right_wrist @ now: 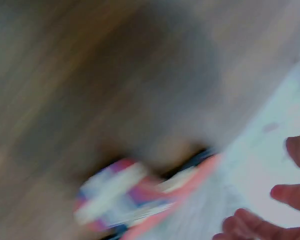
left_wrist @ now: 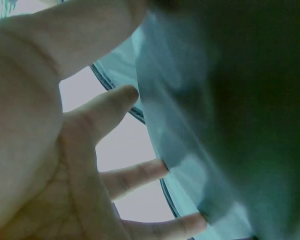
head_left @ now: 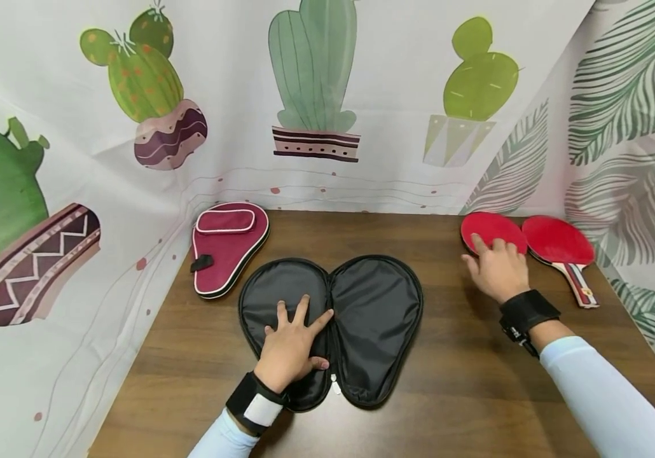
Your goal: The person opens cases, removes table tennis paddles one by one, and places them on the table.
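A black paddle case lies unzipped and spread flat, its two halves side by side. My left hand rests on the left half with its fingers spread. In the left wrist view the fingertips touch the lining. At the right, my right hand reaches over one red table tennis paddle, fingers extended and apart; its handle is hidden beneath the hand. The right wrist view, blurred, shows a striped paddle handle with the fingers away from it. A second red paddle lies beside the first.
A maroon paddle case with white piping lies closed at the back left of the wooden table. Behind the table hangs a white cloth printed with cacti and leaves. A zipper pull hangs at the black case's near end.
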A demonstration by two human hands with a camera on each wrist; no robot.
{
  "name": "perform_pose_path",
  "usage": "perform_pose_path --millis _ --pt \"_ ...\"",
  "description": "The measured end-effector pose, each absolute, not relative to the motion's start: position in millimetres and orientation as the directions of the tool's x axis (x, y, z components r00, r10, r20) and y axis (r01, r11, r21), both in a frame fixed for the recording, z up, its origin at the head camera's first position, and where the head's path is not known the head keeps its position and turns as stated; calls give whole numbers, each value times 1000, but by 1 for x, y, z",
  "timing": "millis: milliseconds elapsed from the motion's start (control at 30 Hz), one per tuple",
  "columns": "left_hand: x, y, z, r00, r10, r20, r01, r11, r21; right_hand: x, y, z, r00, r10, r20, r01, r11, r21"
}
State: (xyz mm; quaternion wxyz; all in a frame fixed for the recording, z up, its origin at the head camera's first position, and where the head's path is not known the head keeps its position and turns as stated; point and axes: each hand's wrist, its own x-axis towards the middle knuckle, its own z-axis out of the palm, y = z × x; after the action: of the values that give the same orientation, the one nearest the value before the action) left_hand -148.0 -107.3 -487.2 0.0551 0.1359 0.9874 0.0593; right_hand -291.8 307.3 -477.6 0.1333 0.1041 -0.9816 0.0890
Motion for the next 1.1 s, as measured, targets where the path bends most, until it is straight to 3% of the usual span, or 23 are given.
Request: perform_pose_path --millis 100,200,333,467,700,933,1100 --pt "-146 -108 -488 -960 262 -98 247 959 137 -275 281 -468 -841 -361 403 -458 872 -174" --pt "-145 -109 -488 -962 254 -102 239 961 142 -255 261 -467 -733 -545 408 -647 743 -170" --pt "-143 -113 -489 -964 258 -69 244 955 166 -233 247 -478 -628 -719 299 -776 607 -171" --pt "-139 -126 -492 -966 257 -1 252 950 186 -220 238 -493 -555 -797 239 -832 525 -181" --pt "-134 -160 -493 -978 135 158 170 958 232 -210 233 -513 -570 -801 186 -820 539 -194" --pt "-128 -172 -488 -984 -122 128 -70 934 350 -205 228 -515 -600 -791 123 -793 567 -223" --pt "-124 -172 -485 -973 -177 146 -95 889 448 -206 223 -509 -612 -787 80 -779 581 -235"
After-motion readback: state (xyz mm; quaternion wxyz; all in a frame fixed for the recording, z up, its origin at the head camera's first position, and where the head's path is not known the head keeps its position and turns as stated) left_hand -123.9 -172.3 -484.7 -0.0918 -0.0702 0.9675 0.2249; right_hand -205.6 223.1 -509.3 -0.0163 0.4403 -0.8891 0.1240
